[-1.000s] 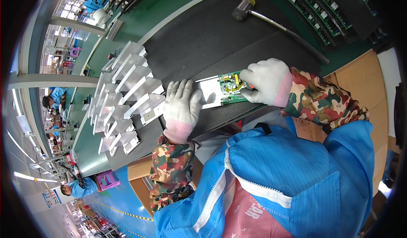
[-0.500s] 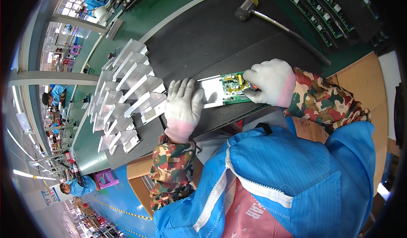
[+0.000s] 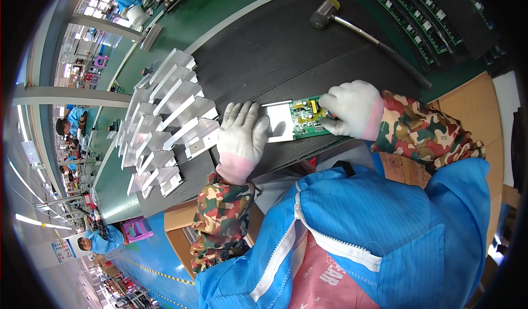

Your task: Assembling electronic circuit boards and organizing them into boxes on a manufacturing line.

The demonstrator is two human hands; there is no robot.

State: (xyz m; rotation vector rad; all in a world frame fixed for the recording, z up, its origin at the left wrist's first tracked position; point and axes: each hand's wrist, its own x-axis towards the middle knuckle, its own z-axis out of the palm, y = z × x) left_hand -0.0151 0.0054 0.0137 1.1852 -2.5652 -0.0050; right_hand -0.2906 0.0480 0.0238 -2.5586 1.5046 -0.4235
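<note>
A green circuit board (image 3: 307,115) with yellow and other small components lies at the right end of a shiny metal channel (image 3: 279,123) on the black work mat. My right hand (image 3: 355,110), in a white glove with a pink cuff, is closed on the board's right end; its fingertips hide that edge. At the channel's left end my left hand (image 3: 240,135), gloved likewise, lies with its fingers stretched out and its thumb beside the metal. How far it covers that end is hidden. The board and channel lie in line, between both hands.
Left of my left hand, several bent metal channels (image 3: 165,116) stand in rows. A mallet (image 3: 371,36) lies at the far right of the black mat (image 3: 247,50). Racked circuit boards (image 3: 410,20) fill the far right corner. Cardboard (image 3: 467,116) borders the right side; co-workers sit far left.
The view has shifted slightly. My left hand, the channel and the board sit a little further right in the picture. My right hand keeps its hold on the board's right end.
</note>
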